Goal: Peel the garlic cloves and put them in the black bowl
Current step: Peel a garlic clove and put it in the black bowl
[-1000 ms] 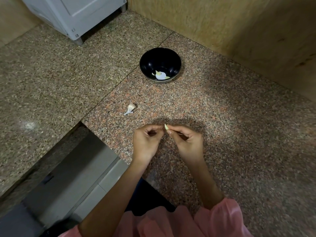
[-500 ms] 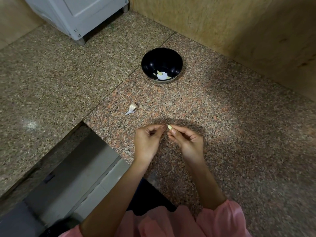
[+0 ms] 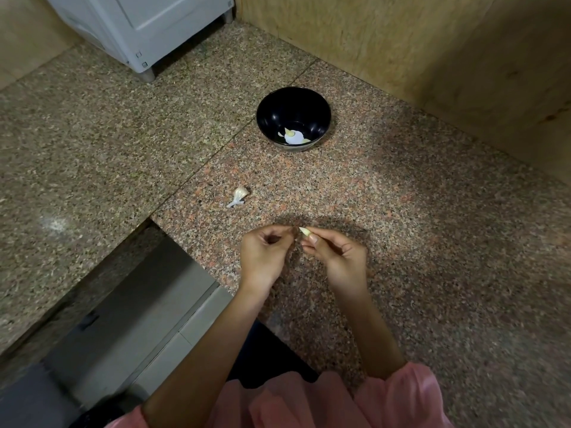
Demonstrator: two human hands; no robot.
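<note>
Pale pointed garlic clove [image 3: 305, 231] pinched by right hand [image 3: 338, 257]; left hand [image 3: 262, 257] curled beside.

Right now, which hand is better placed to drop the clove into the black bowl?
Right hand: it already pinches the garlic clove, and the black bowl sits ahead.

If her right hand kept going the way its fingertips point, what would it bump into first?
Almost at once the left hand: the right hand, pinching the small pale garlic clove, points up-left at its fingertips, though their heights are hard to judge.

dim, warm light | soft shadow on counter [image 3: 401, 211] beneath hands | edges bowed — lower-left corner perhaps motion-blurred
</note>
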